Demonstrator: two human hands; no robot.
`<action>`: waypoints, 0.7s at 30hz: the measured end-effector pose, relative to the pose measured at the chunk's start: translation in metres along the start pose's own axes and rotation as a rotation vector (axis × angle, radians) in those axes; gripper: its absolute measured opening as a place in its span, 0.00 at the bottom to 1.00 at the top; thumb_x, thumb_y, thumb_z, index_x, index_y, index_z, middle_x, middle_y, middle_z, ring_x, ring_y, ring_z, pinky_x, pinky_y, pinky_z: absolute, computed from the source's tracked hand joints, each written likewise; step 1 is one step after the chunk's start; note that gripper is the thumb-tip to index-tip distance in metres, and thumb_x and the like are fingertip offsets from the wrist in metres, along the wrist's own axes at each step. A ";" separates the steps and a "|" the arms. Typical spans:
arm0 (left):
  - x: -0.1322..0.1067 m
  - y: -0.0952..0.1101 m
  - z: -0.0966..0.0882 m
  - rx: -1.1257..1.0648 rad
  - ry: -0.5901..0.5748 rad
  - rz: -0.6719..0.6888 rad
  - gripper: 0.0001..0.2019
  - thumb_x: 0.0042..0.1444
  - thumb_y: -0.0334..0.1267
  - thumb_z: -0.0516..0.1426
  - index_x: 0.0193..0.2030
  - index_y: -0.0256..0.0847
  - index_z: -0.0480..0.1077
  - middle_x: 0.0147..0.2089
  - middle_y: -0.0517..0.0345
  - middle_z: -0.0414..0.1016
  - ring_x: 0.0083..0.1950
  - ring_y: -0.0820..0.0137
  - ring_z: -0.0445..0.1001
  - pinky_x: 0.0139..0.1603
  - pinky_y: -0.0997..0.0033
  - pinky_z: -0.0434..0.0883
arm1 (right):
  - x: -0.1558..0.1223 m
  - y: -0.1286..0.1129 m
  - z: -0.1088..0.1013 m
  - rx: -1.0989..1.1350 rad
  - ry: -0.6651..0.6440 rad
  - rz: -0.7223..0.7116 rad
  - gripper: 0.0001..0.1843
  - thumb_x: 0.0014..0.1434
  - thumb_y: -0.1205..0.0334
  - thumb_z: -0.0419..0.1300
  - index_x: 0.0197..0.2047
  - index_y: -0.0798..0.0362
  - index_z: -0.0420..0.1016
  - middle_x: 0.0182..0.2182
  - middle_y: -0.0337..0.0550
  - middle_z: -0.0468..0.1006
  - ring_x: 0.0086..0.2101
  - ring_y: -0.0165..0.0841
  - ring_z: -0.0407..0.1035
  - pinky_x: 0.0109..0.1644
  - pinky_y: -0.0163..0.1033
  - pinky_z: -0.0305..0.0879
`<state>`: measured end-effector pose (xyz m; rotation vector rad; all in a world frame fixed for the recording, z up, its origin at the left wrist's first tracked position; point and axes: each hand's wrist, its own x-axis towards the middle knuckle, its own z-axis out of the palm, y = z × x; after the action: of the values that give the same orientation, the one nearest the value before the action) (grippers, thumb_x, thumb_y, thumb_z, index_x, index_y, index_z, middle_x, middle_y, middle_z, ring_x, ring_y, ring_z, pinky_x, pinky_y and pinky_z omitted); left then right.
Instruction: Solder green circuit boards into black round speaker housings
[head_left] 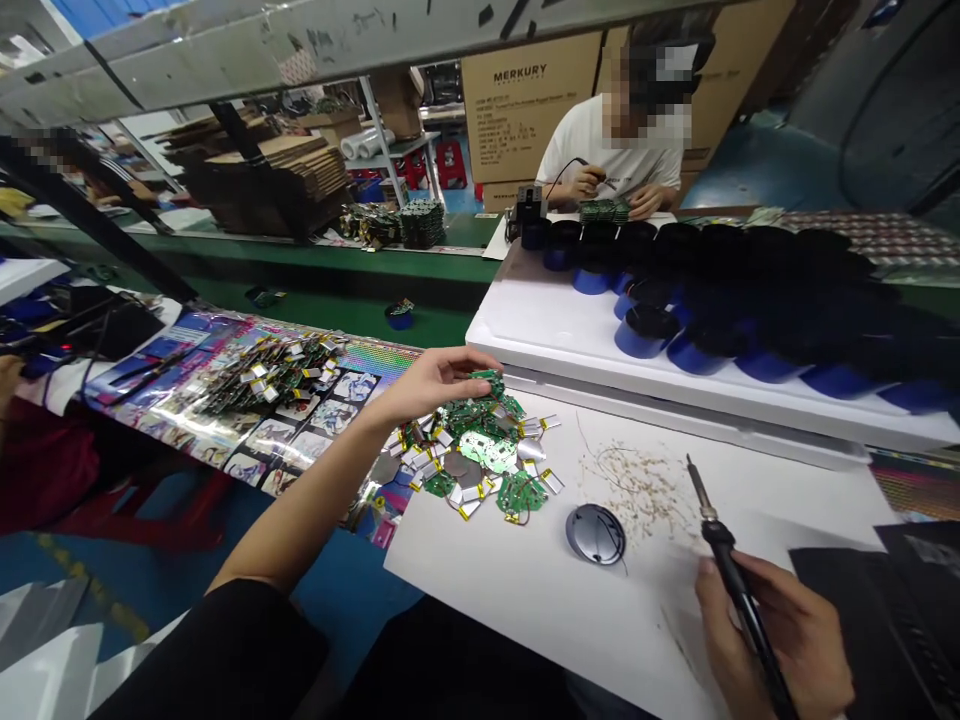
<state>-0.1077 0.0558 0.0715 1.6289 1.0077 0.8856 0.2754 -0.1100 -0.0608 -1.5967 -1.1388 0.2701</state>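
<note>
On a white work board (480, 620), the person's left hand (439, 385) reaches toward 11 o'clock and lies over a heap of green circuit boards (472, 450) joined to small silver pouch batteries. Its fingers (480, 365) curve down onto a green board at the far edge of the heap, but whether they pinch it or only rest there cannot be told. Low at 4 o'clock, the right hand (780, 640) closes around the black grip of a soldering iron (724, 545), whose thin metal tip points toward 12 o'clock above the board.

Just right of the heap, at its 3 o'clock, lies a scatter of pale wire clippings (641, 490). A round dark disc with a metallic sheen (596, 533) sits at the heap's 4 o'clock, near the iron. At 9 o'clock, a printed foil sheet (180, 400) carries a second pile of circuit boards (266, 375). Rows of blue cylinders with black tops (645, 335) stand on a white surface at 1 o'clock.

Farther off at 12 o'clock, a co-worker in a white T-shirt (615, 150) works with both hands beside a stack of green boards (604, 210), in front of cardboard cartons marked MERKURY (525, 110).
</note>
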 end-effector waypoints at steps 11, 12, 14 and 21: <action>0.019 0.010 0.102 -0.369 -0.259 -0.094 0.17 0.58 0.38 0.70 0.47 0.40 0.69 0.40 0.63 0.68 0.38 0.77 0.70 0.40 0.75 0.70 | -0.010 -0.068 0.007 0.151 -0.045 -0.239 0.07 0.72 0.56 0.62 0.49 0.46 0.78 0.44 0.49 0.90 0.38 0.48 0.87 0.41 0.56 0.85; 0.017 0.010 0.109 -0.392 -0.279 -0.099 0.17 0.58 0.38 0.70 0.47 0.40 0.68 0.40 0.63 0.68 0.38 0.78 0.70 0.41 0.75 0.69 | -0.006 -0.072 0.015 0.178 -0.063 -0.349 0.10 0.68 0.61 0.66 0.52 0.45 0.77 0.48 0.49 0.89 0.44 0.48 0.87 0.47 0.57 0.86; 0.013 0.008 0.120 -0.434 -0.322 -0.099 0.18 0.58 0.39 0.71 0.46 0.40 0.68 0.40 0.63 0.67 0.39 0.78 0.70 0.42 0.74 0.69 | 0.001 -0.079 0.030 0.167 -0.153 -0.496 0.27 0.61 0.67 0.73 0.60 0.44 0.73 0.59 0.51 0.84 0.57 0.49 0.82 0.60 0.62 0.81; 0.003 -0.005 0.136 -0.454 -0.374 -0.102 0.22 0.62 0.49 0.70 0.51 0.41 0.68 0.45 0.58 0.72 0.45 0.72 0.78 0.49 0.69 0.75 | 0.005 -0.086 0.047 0.157 -0.242 -0.528 0.33 0.60 0.71 0.73 0.63 0.41 0.68 0.61 0.50 0.82 0.60 0.45 0.80 0.63 0.60 0.80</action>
<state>0.0149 0.0103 0.0337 1.2790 0.5720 0.6496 0.2007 -0.0821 -0.0037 -1.0964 -1.6369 0.1984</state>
